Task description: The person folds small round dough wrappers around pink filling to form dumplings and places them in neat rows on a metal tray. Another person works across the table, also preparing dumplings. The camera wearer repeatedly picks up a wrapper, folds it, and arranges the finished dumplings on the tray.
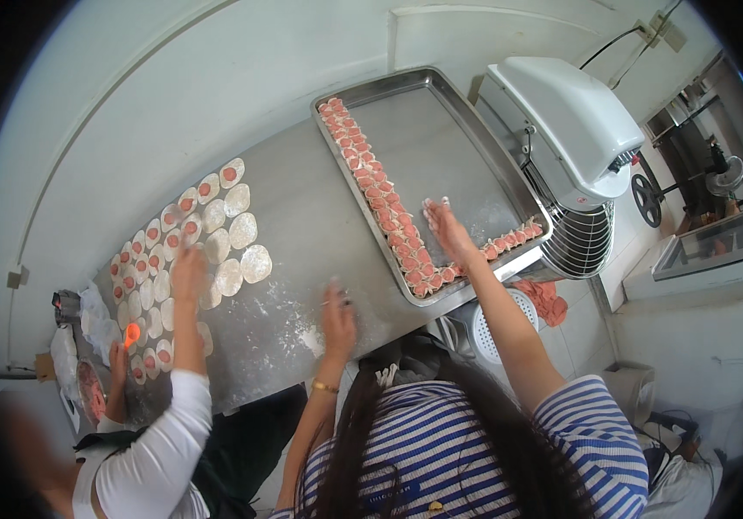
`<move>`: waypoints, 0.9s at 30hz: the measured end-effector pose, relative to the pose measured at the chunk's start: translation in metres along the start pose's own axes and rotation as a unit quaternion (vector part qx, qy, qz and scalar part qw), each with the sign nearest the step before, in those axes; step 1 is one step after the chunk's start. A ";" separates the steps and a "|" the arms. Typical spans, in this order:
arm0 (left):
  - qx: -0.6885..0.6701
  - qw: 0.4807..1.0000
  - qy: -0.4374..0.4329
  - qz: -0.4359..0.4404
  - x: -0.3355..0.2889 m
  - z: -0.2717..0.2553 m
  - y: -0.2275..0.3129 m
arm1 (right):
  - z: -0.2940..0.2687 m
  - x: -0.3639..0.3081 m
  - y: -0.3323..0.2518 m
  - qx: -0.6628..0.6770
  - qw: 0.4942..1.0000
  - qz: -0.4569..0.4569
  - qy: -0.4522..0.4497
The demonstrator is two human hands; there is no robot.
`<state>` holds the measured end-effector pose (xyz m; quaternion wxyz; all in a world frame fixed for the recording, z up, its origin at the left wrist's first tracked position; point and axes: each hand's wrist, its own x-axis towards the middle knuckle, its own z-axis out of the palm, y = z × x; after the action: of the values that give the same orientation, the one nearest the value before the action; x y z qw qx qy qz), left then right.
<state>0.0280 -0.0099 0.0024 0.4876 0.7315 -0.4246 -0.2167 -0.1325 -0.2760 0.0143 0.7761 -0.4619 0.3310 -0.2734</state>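
Over the large metal tray (326,121) is my right hand (449,232), its fingers stretched out and apart with nothing seen in them. White marks, which look like flour, show on the fingertips. Small open-topped dumplings (380,195) with pink filling line the tray's left side in a narrow band. A shorter row (510,240) runs along the near side, partly covered by my right forearm. My left hand (338,322), smeared by motion, is above the floured steel table (294,233) left of the tray. Its fingers are too blurred to read.
At left, a co-worker's hand (188,272) reaches over round dough wrappers (243,230), many topped with pink filling; the other hand is by an orange spoon (132,334). A white mixer (562,130) stands right of the tray. A white perforated stool (501,329) is below the table edge.
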 end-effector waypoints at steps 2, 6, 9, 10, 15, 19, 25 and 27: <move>-0.029 0.996 -0.078 0.024 0.014 0.027 0.011 | 0.009 0.001 0.008 -0.039 0.999 0.002 -0.016; -0.084 0.984 -0.155 -0.003 0.031 0.057 0.043 | 0.027 -0.005 0.016 -0.109 0.993 0.035 -0.041; -0.058 0.981 -0.184 -0.029 0.036 0.062 0.057 | 0.043 -0.019 -0.006 -0.134 0.989 0.039 -0.056; -0.044 0.983 -0.179 -0.021 0.033 0.063 0.053 | 0.032 -0.006 0.010 -0.068 0.995 0.042 -0.053; -0.084 0.990 -0.113 -0.016 0.039 0.081 0.028 | -0.020 0.059 0.035 -0.048 0.997 -0.032 -0.059; -0.062 0.994 -0.087 -0.031 0.056 0.074 0.037 | -0.001 0.079 0.022 -0.061 0.992 -0.007 -0.113; 0.009 0.993 -0.088 -0.073 0.059 0.073 0.046 | 0.044 0.071 -0.002 -0.041 0.988 0.044 -0.139; 0.011 0.996 -0.073 -0.044 0.063 0.078 0.043 | 0.021 0.104 0.004 -0.043 0.993 0.007 -0.111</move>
<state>-0.0129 -0.1108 0.0138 0.4371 0.7372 -0.4286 -0.2860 -0.0502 -0.3388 -0.0086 0.7893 -0.5199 0.2579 -0.2003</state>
